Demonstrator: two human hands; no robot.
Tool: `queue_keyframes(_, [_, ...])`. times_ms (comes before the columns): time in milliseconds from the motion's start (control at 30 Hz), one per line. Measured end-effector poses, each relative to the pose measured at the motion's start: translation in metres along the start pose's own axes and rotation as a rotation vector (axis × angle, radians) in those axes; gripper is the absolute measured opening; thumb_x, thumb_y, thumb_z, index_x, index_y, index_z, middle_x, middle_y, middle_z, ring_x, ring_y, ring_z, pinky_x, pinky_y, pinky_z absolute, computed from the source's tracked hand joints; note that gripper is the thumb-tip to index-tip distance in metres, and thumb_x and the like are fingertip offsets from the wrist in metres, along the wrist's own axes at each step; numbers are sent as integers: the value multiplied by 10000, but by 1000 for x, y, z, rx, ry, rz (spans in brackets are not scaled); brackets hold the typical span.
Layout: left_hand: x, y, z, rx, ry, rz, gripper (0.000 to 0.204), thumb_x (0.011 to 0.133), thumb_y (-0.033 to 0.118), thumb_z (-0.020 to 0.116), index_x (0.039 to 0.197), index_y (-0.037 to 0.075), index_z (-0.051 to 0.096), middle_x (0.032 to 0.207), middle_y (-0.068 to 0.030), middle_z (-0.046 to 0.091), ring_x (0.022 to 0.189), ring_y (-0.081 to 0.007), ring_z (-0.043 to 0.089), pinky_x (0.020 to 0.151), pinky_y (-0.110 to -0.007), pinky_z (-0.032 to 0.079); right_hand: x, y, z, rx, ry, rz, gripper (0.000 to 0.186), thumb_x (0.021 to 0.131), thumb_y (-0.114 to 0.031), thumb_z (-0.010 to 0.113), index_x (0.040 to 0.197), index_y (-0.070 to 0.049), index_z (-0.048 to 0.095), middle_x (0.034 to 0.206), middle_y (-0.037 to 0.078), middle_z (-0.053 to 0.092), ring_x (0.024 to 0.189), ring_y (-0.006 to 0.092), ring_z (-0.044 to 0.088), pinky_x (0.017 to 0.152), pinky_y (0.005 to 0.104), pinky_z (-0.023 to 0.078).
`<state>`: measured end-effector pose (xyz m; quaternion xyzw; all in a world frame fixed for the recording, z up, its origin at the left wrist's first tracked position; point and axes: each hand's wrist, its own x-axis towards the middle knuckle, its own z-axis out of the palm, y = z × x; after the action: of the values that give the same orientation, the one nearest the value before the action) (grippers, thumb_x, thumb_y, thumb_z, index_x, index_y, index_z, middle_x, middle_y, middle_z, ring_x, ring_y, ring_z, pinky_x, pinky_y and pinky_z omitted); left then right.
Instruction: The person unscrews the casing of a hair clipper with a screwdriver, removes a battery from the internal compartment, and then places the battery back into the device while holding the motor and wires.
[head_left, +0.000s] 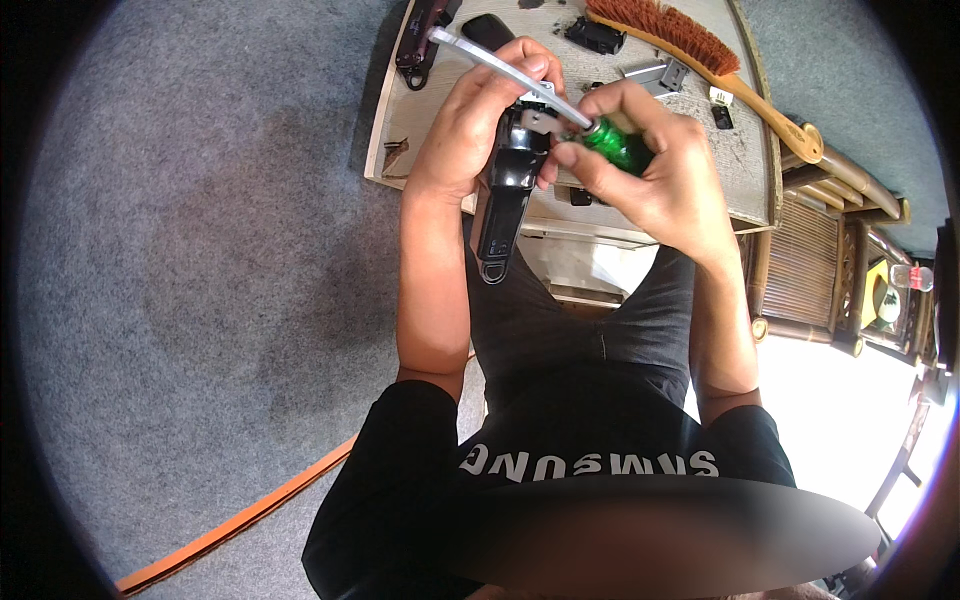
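Note:
My left hand [470, 125] is closed round the upper end of a glossy black hair clipper [512, 170]. The clipper hangs downward, with a loop at its lower end, and small white and metal parts show at its top. My right hand [660, 165] grips the green handle of a screwdriver [610, 145]. Its long metal shaft slants up to the left, across the clipper's top and close by my left thumb. Fingers of my right hand are close to the clipper's side. My left fingers hide part of the clipper's top.
On the wooden table [590, 222] lie a dark clipper-like body [418, 40], a black part [595, 36], a silver metal piece [655, 76] and small bits. A wooden-handled brush [690, 40] lies along the right edge. A bamboo chair [805, 260] stands at the right, beside grey carpet [220, 220].

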<state>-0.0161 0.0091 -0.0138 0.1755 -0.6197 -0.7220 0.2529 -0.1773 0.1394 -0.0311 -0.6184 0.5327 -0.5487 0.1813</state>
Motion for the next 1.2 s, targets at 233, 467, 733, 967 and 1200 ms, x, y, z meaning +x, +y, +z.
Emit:
queue_keyframes(233, [0, 4, 4, -2, -38, 21, 306, 1082, 385, 482, 1035, 89, 546, 728, -113, 627, 471, -159, 616, 411, -282, 503, 10, 14, 1, -129, 386, 151, 331, 902, -290, 851, 989, 1, 719, 724, 91, 732, 650, 148, 723, 635, 319, 549])
queue_keyframes(467, [-1, 4, 4, -25, -7, 6, 307, 1080, 388, 489, 1041, 90, 551, 734, -116, 628, 469, -157, 613, 412, -281, 504, 15, 15, 12, -683, 270, 187, 363, 893, -400, 791, 1013, -69, 704, 799, 199, 764, 769, 408, 768, 693, 519, 599])
queue_keyframes(733, [-1, 4, 3, -20, -16, 29, 308, 1081, 388, 486, 1039, 92, 559, 716, -110, 629, 466, -154, 613, 405, -278, 504, 16, 12, 15, -743, 236, 171, 328, 913, -388, 788, 1036, -97, 699, 788, 180, 763, 773, 415, 766, 685, 521, 601])
queue_keyframes(967, [-2, 4, 5, -36, 4, 1, 302, 1081, 384, 492, 1030, 93, 556, 715, -109, 633, 465, -153, 614, 413, -278, 507, 12, 14, 8, -75, 311, 71, 277, 942, -289, 825, 1084, -72, 725, 745, 105, 735, 692, 241, 745, 678, 382, 564])
queue_keyframes(1200, [-4, 1, 3, 53, -19, -24, 317, 1099, 356, 515, 1142, 51, 589, 805, -94, 667, 520, -160, 654, 463, -294, 540, 8, -1, 10, 16, 159, 41, 261, 953, -216, 818, 1157, -74, 741, 719, 90, 713, 654, 187, 717, 632, 326, 532])
